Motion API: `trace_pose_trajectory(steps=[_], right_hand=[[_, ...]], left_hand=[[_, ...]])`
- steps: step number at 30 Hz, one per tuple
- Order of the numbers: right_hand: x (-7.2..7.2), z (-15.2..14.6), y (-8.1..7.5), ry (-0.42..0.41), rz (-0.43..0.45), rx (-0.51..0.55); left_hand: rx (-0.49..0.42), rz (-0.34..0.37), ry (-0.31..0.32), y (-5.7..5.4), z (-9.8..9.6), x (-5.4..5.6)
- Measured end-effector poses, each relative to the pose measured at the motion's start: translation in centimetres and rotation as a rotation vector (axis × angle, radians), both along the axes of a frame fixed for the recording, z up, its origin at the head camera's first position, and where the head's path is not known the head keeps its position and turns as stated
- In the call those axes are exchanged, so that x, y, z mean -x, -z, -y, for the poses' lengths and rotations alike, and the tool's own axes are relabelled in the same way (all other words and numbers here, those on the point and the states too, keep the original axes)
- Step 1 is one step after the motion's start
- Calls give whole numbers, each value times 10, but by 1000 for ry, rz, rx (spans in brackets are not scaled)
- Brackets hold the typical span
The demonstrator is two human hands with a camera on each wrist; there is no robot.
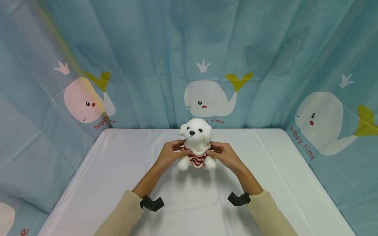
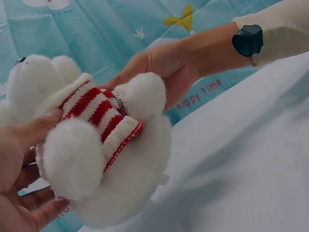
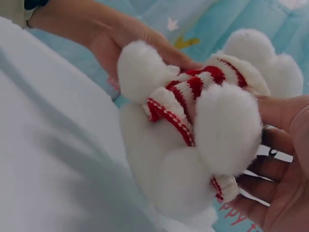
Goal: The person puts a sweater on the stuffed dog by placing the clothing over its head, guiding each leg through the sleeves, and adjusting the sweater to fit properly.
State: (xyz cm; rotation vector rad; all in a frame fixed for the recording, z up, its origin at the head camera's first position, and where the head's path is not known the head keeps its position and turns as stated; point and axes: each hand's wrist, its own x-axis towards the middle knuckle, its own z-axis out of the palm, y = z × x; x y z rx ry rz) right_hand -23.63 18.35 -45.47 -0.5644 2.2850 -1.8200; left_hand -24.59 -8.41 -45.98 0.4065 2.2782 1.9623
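Observation:
A white plush dog in a red-and-white striped knitted sweater is held upright between both hands, its face toward the head camera. My left hand grips one side of its body, thumb on the sweater's front and fingers round behind. On the opposite side my right hand holds it the same way. In the left wrist view the sweater covers the chest, and a fluffy paw sticks out by the left thumb. The right wrist view shows the other paw beside the right fingers.
A white cloth-covered table lies below the toy, with soft shadows on it. Blue curtains printed with whales surround its back and sides. Black devices sit on both wrists, at the cuffs of beige sleeves.

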Motion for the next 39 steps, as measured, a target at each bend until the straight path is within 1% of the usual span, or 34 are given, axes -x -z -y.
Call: trace_pose_trajectory(steps=[6, 9, 14, 17, 18, 21, 24, 25, 27, 28, 30, 32, 34, 36, 39], right_hand=[[0, -3, 5, 11, -57, 30], [1, -5, 9, 10, -90, 42], [1, -4, 18, 23, -173, -5], [-1, -3, 22, 37, -212, -41], [-3, -1, 19, 42, -232, -60], [-5, -2, 24, 51, -280, -112], [-8, -4, 31, 24, -326, -187], [-7, -6, 37, 9, -327, -201], [-9, -8, 38, -20, -328, -228], [-10, -8, 37, -32, -326, -235], [-11, -8, 34, -40, -325, -241], [-11, -6, 30, -31, -332, -256], [-9, -3, 25, -13, -339, -275], [-7, 0, 20, 4, -362, -294], [-3, 3, 13, 25, -390, -317]], left_hand=[[-48, -72, 21, 4, -1, -1], [-37, -114, 17, 9, -1, -1], [15, -208, 2, 22, -1, -2], [55, -269, -5, 17, 0, -11], [78, -284, -11, 14, -1, -15], [147, -327, -6, 26, 2, -16], [207, -387, 20, 49, 6, -11], [218, -409, 36, 57, 8, -9], [243, -457, 68, 59, 12, -12], [249, -472, 93, 58, 13, -13], [279, -478, 152, 55, 18, -16], [317, -461, 214, 47, 24, -19], [348, -442, 269, 38, 30, -22], [364, -432, 295, 27, 33, -25], [355, -422, 280, 12, 30, -27]])
